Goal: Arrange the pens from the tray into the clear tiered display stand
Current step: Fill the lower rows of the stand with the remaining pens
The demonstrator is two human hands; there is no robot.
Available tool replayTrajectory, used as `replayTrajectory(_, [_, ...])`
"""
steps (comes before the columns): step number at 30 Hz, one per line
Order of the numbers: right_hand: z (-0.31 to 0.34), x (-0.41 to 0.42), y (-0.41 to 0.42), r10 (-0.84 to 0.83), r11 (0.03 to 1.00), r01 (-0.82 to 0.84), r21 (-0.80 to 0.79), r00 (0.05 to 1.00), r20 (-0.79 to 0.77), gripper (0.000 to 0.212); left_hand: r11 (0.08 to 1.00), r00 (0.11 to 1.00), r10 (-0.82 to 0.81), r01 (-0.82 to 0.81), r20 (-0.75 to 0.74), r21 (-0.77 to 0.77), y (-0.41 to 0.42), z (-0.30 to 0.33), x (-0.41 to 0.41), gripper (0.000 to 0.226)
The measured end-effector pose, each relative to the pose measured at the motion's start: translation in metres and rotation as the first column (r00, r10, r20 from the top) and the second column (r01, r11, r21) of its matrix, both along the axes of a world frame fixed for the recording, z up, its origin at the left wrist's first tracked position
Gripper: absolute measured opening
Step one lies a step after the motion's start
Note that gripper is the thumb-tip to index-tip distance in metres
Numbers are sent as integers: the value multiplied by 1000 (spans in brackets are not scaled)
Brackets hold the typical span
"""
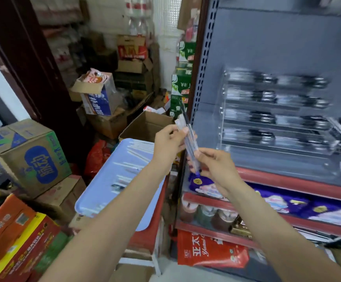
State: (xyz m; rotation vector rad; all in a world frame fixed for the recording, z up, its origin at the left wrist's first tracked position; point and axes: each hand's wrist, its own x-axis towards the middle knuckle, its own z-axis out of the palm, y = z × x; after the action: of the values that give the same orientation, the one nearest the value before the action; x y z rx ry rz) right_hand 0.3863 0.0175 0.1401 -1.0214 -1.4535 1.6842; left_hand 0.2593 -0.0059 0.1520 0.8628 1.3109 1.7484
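A small bunch of clear pens (190,139) is held upright between both hands, in front of the shelf's left edge. My left hand (169,142) pinches the bunch near its upper part. My right hand (212,163) grips the lower ends. Below my left forearm lies a light blue tray (96,198) with several pens (133,157) scattered on it. The clear tiered display stand (275,119) sits on the grey shelf to the right, its upper tiers filled with rows of pens; it looks blurred.
Cardboard boxes (29,157) are stacked on the left and behind the tray. An open brown carton (145,125) stands beyond the tray. The red-edged shelves (287,182) below the stand carry packaged goods, with a red bag (210,251) at the bottom.
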Motion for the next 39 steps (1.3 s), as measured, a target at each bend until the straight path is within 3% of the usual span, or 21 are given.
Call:
replayTrajectory(3, [11, 35, 17, 29, 1000, -29, -7, 1000, -5, 14, 999, 998, -39, 37, 53, 35, 20, 7, 39, 9])
replayTrajectory(8, [22, 92, 43, 100, 995, -100, -9, 995, 1, 16, 983, 984, -177, 176, 12, 43, 52, 20, 97, 12])
replayTrajectory(10, [26, 113, 53, 129, 992, -130, 4, 990, 59, 17, 984, 982, -170, 174, -88, 41, 63, 27, 117, 11])
replayTrajectory(12, [31, 136, 68, 81, 989, -104, 104, 976, 204, 15, 990, 941, -125, 140, -313, 27, 74, 33, 132, 14])
replayTrajectory(14, [36, 162, 88, -88, 959, 10, 282, 959, 268, 17, 988, 822, -133, 152, -554, -13, 86, 39, 141, 15])
replayTrajectory(16, [45, 188, 108, -214, 909, 123, 398, 958, 192, 31, 974, 641, -209, 205, -739, -97, 97, 44, 149, 13])
replayTrajectory(18, [54, 209, 124, -222, 888, 157, 432, 970, 104, 39, 957, 472, -269, 230, -840, -178, 108, 47, 158, 15])
replayTrajectory(20, [59, 224, 136, -202, 884, 157, 441, 978, 59, 31, 943, 398, -298, 262, -867, -204, 118, 51, 168, 14])
replayTrajectory(23, [60, 244, 148, -241, 856, 207, 474, 970, 12, 12, 933, 380, -317, 291, -869, -213, 130, 54, 180, 10])
replayTrajectory(26, [56, 265, 160, -317, 840, 300, 452, 948, -39, 10, 951, 399, -282, 240, -873, -197, 141, 49, 180, 16])
replayTrajectory(29, [46, 278, 171, -352, 833, 300, 465, 936, 27, 15, 967, 375, -243, 166, -895, -193, 151, 41, 180, 25])
replayTrajectory(32, [35, 281, 181, -390, 765, 180, 619, 894, 222, 10, 972, 378, -236, 115, -895, -207, 161, 33, 183, 23])
replayTrajectory(35, [28, 280, 192, -464, 646, -37, 763, 775, 430, 13, 976, 399, -218, 86, -891, -200, 169, 26, 183, 28])
replayTrajectory(39, [19, 275, 199, -464, 550, -231, 803, 714, 524, 24, 969, 429, -238, 49, -871, -241, 168, 21, 179, 31])
